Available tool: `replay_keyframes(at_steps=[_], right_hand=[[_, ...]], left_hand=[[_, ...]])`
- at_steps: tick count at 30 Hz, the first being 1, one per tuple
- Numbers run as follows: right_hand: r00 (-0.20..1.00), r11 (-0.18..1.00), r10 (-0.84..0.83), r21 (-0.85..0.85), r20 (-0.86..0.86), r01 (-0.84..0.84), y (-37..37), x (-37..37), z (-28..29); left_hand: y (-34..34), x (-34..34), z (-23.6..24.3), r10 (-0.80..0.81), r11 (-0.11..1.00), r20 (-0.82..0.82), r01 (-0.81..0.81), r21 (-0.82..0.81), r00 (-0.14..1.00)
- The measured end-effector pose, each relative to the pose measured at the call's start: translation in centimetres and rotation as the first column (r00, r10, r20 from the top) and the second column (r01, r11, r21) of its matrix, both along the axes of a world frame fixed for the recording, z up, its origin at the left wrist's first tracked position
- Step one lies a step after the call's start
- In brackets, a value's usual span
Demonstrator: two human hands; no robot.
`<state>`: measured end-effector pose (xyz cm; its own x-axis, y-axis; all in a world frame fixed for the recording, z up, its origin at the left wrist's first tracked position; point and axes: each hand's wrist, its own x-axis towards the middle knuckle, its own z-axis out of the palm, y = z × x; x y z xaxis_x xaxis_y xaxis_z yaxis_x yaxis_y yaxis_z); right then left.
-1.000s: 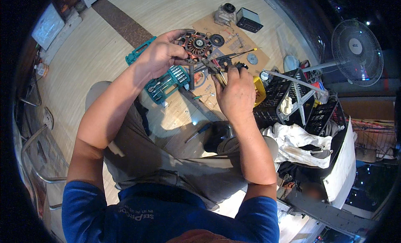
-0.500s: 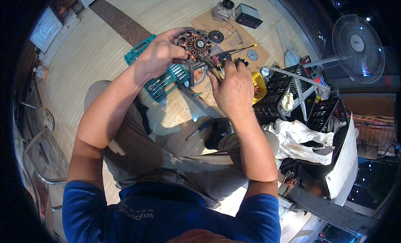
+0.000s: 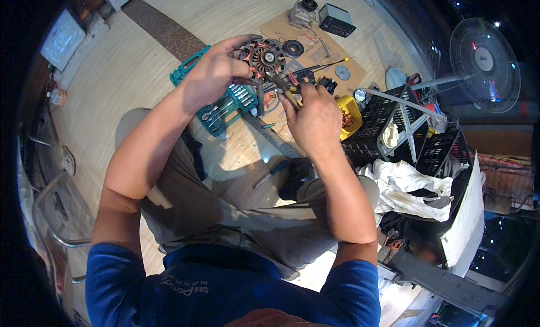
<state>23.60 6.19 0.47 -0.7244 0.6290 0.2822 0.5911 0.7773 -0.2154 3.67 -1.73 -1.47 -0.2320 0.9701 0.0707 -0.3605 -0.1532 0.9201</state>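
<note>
My left hand (image 3: 216, 73) is closed round the edge of a round motor part (image 3: 266, 57), dark metal with copper windings and a bright hub in its middle. In my right hand (image 3: 316, 120) is a pair of pliers (image 3: 289, 95) with yellowish handles. The plier jaws reach up to the lower right rim of the motor part; whether they grip a wire is too small to tell. Both hands are above a sheet of brown cardboard (image 3: 352, 74), with a black ring (image 3: 293, 48) lying just beyond the motor part.
A teal socket set case (image 3: 229, 120) lies open below my left forearm. Right of my right hand are a yellow tub (image 3: 351, 110) of copper-coloured pieces and a black crate (image 3: 368, 124). A fan (image 3: 482, 58) stands far right; a car stereo (image 3: 336, 20) sits behind the cardboard.
The pliers have shifted slightly left against the motor part's rim, and their handles show more clearly. My left hand keeps its hold. The whole view has shifted a little.
</note>
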Motion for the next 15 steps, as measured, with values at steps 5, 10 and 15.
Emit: replay_keyframes(at_steps=[5, 10, 15], right_hand=[[0.984, 0.986, 0.164, 0.053, -0.068, -0.161, 0.3, -0.1, 0.4], [0.98, 0.989, 0.147, 0.0, -0.133, -0.148, 0.9, 0.1, 0.0], [0.968, 0.969, 0.094, -0.203, -0.232, -0.143, 1.7, 0.4, -0.4]], left_hand=[[0.2, -1.0, -1.1, 0.028, 0.995, 0.196, -0.008, -0.102, 0.98], [0.0, -0.9, -0.9, 0.041, 0.996, 0.279, -0.018, -0.086, 0.96], [0.1, -0.7, -1.2, 0.013, 0.999, 0.249, -0.004, -0.036, 0.968]])
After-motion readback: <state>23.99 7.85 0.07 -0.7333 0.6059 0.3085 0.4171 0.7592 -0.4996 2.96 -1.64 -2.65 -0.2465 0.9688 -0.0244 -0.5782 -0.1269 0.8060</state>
